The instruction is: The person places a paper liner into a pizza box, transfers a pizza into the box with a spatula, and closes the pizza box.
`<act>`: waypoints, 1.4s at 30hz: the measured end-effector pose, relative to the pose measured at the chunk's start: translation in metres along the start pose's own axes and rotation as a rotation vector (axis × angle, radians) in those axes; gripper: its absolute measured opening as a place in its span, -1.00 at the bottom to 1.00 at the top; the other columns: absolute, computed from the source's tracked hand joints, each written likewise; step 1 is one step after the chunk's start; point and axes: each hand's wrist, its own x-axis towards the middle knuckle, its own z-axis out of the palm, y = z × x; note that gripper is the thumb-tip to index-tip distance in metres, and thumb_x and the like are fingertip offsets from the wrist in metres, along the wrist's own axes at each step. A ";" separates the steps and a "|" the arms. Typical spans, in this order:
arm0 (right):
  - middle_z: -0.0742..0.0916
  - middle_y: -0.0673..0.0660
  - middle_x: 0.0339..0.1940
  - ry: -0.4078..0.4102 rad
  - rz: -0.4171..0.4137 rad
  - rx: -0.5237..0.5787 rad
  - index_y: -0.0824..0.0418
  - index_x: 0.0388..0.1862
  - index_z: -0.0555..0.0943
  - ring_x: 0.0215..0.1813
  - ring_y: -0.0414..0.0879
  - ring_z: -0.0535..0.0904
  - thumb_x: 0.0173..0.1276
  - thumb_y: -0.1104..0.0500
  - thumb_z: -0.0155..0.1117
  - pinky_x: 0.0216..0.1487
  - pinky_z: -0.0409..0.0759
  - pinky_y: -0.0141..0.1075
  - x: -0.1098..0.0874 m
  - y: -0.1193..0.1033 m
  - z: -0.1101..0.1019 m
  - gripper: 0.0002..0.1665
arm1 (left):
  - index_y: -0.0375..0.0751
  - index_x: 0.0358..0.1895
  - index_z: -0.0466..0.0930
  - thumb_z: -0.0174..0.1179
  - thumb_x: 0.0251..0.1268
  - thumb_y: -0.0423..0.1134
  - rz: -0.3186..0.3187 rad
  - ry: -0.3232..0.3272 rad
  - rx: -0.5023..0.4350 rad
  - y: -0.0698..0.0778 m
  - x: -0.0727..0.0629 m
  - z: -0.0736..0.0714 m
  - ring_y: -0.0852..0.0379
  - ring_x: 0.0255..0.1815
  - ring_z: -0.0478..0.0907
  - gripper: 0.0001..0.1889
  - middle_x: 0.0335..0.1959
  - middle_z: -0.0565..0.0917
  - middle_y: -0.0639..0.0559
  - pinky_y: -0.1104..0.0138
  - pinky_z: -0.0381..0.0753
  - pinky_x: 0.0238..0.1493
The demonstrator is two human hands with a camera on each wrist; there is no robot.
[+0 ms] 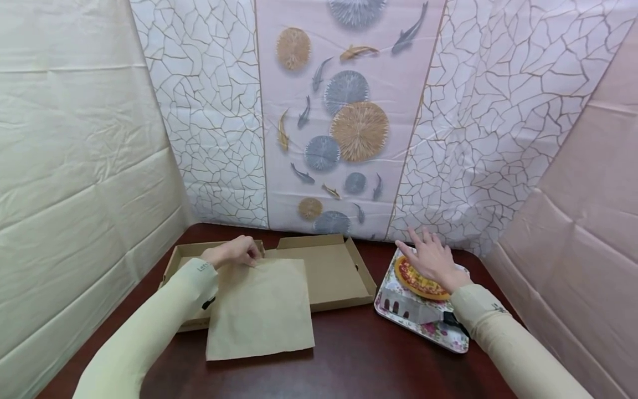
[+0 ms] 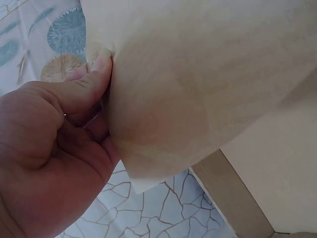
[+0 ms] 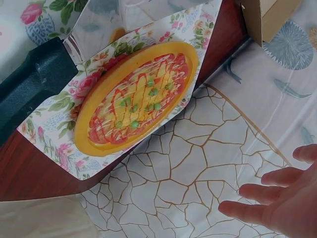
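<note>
My left hand (image 1: pixel 235 252) pinches the upper edge of a brown paper sheet (image 1: pixel 261 313). In the left wrist view, the thumb and fingers grip the paper's edge. The sheet slants down in front of an opened cardboard pizza box (image 1: pixel 331 271), covering part of it. My right hand (image 1: pixel 430 259), fingers spread and holding nothing, is above a pizza (image 1: pixel 421 287) at the right. The pizza has a thick yellow crust and red, yellow and green toppings. It lies on a floral tray (image 1: pixel 451 344), beside a slotted metal spatula (image 1: pixel 416 306) with a dark handle (image 3: pixel 37 79).
The box lies open at the back left, its other half (image 1: pixel 196 250) partly behind my left arm. Dark red table (image 1: pixel 369 354) shows in front. Cloth walls stand close behind and at both sides, the rear one (image 1: pixel 359 194) patterned with fish and round shapes.
</note>
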 end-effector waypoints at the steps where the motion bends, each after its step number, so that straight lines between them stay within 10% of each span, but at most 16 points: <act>1: 0.00 0.50 0.53 -0.003 0.001 0.000 0.10 0.59 -0.07 0.49 0.52 -0.08 0.42 -0.48 -0.47 0.28 0.00 0.48 0.000 0.000 0.000 -0.02 | -0.31 -0.52 0.67 0.33 0.03 -0.45 0.001 0.004 0.001 -0.001 -0.001 -0.001 0.32 -0.55 0.27 -0.94 -0.65 0.49 0.20 0.51 0.28 -0.46; 12: 0.01 0.50 0.53 -0.004 0.003 -0.014 0.11 0.59 -0.08 0.49 0.50 -0.08 0.41 -0.49 -0.49 0.28 0.02 0.47 -0.002 -0.002 0.002 -0.01 | -0.25 -0.67 0.54 0.34 -0.10 -0.47 0.040 0.068 0.080 -0.018 -0.006 0.001 0.32 -0.56 0.29 -0.83 -0.69 0.45 0.21 0.48 0.32 -0.44; 42: -0.06 0.50 0.54 0.003 -0.001 -0.029 0.09 0.59 -0.08 0.49 0.54 -0.18 0.41 -0.48 -0.40 0.25 -0.10 0.53 -0.003 0.003 0.005 -0.02 | -0.31 -0.37 0.74 0.22 0.07 -0.53 -0.166 0.025 0.111 -0.031 -0.013 -0.013 0.14 -0.39 0.48 -0.87 -0.41 0.70 -0.04 0.32 0.54 -0.29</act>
